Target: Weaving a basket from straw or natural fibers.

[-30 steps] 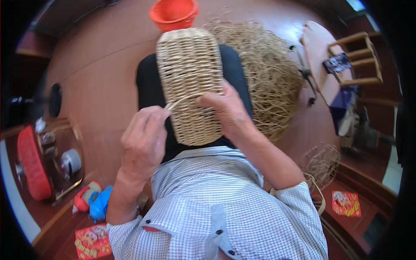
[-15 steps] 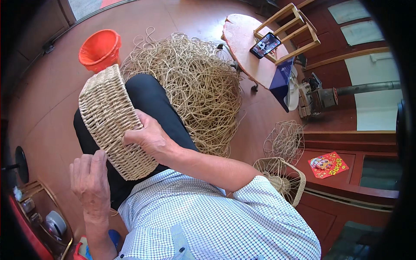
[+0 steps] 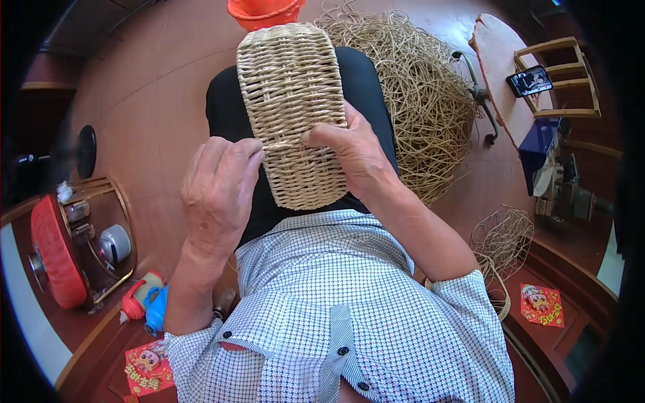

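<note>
A long, tan woven basket [image 3: 292, 87] with rounded ends lies over my dark-trousered lap, its flat woven face toward me. My right hand [image 3: 358, 153] grips its right edge, the thumb pressed on the weave and the fingers hidden beneath. At the opposite edge, my left hand [image 3: 218, 188] is closed, thumb and forefinger pinched together at the border of the weave. Whatever those fingertips hold is too small to make out.
Beyond my right knee lies a big heap of tan cord [image 3: 426, 101]. A red bin [image 3: 265, 13] stands ahead. To the right are a round table [image 3: 500, 74] with a phone [image 3: 529, 81] and a smaller cord coil [image 3: 504, 238]. A wooden cabinet [image 3: 124, 198] is at left.
My view has swung round, so basket and hands appear farther right and more upright. My left fingers, straighter before, now pinch at the basket's edge. The right hand keeps its grip.
</note>
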### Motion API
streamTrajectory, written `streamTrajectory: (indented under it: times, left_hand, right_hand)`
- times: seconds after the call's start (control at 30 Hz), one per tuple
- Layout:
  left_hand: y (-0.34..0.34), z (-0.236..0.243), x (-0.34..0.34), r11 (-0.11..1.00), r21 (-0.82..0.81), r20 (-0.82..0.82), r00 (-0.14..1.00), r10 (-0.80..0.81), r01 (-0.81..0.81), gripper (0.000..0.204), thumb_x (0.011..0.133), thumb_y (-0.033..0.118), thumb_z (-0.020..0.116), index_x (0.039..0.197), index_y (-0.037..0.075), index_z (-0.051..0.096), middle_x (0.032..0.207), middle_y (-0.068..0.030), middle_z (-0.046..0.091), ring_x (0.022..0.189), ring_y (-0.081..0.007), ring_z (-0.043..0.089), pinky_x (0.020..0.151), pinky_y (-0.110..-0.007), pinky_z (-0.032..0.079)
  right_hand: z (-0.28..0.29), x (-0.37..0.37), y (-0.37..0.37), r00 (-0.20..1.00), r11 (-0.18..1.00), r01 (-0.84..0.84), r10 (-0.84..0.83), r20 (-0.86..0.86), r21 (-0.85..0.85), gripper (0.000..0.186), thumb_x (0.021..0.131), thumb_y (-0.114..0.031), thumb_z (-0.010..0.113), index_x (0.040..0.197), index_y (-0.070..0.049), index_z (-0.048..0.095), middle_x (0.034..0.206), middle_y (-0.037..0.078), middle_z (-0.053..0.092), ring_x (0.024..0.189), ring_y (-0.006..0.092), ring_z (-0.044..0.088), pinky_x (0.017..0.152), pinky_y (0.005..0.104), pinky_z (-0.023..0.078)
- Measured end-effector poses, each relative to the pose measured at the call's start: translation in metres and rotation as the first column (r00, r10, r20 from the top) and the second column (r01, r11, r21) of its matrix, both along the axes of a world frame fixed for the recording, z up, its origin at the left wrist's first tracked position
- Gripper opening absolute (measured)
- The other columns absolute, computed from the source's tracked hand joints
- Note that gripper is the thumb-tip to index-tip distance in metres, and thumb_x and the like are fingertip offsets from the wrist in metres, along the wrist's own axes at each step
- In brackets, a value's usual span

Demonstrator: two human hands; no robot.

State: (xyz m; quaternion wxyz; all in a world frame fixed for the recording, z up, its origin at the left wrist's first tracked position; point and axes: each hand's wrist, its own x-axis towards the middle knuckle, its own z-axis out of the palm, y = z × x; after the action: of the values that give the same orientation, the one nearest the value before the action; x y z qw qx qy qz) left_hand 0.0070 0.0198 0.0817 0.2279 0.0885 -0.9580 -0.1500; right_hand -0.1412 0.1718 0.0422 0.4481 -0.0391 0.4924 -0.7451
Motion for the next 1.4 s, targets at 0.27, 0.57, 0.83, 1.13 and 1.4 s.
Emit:
streamTrajectory:
  times: [0.27,0.57,0.83,1.13,1.4]
  left_hand:
    - [-0.001,-0.002,0.000,0.999,0.021,-0.046,0.998,0.042,-0.041,0.017,0.087,0.003,0.081,0.101,0.008,0.072,0.080,-0.0070,0.058,0.071,-0.0244,0.061,0.064,-0.039,0.049]
    - [0.002,-0.003,-0.001,0.995,0.049,-0.067,0.993,0.092,-0.089,0.018,0.085,0.005,0.082,0.098,0.009,0.071,0.079,-0.0056,0.057,0.071,-0.0239,0.061,0.063,-0.039,0.049]
    - [0.007,-0.007,-0.002,0.997,-0.035,-0.061,0.996,0.071,-0.073,0.016,0.085,0.001,0.082,0.095,0.008,0.071,0.078,-0.0056,0.057,0.066,-0.0214,0.059,0.059,-0.037,0.047]
    - [0.015,-0.004,-0.004,0.994,-0.102,-0.040,0.999,0.037,-0.041,0.017,0.082,0.002,0.082,0.093,0.008,0.070,0.078,-0.0062,0.057,0.068,-0.0233,0.061,0.061,-0.038,0.048]
    - [0.015,-0.019,-0.023,0.991,0.124,-0.067,0.996,0.054,-0.045,0.014,0.084,0.002,0.081,0.093,0.007,0.071,0.077,-0.0054,0.061,0.066,-0.0196,0.062,0.059,-0.036,0.048]
  right_hand:
    - [0.003,0.007,-0.004,0.999,1.000,0.029,-0.029,-0.024,0.005,0.046,0.083,0.000,0.072,0.127,0.001,0.060,0.111,0.010,0.074,0.098,0.0165,0.071,0.093,0.0334,0.058]
    - [0.001,0.007,-0.004,0.997,0.999,-0.012,0.015,-0.072,0.047,0.050,0.083,-0.003,0.078,0.130,0.000,0.060,0.116,0.010,0.074,0.104,0.0175,0.072,0.099,0.0356,0.058]
    - [-0.002,0.007,-0.005,0.994,0.997,0.001,0.008,-0.108,0.080,0.048,0.081,-0.001,0.075,0.127,0.001,0.061,0.113,0.010,0.073,0.100,0.0172,0.071,0.098,0.0354,0.057]
    - [-0.002,0.008,-0.005,0.993,0.996,-0.003,0.013,-0.114,0.089,0.051,0.080,-0.001,0.076,0.128,0.002,0.060,0.113,0.010,0.073,0.098,0.0169,0.071,0.094,0.0350,0.059]
    - [-0.009,0.008,-0.003,0.995,0.998,-0.005,0.011,-0.097,0.068,0.052,0.082,-0.005,0.076,0.130,0.001,0.058,0.114,0.009,0.071,0.100,0.0158,0.069,0.096,0.0326,0.056]
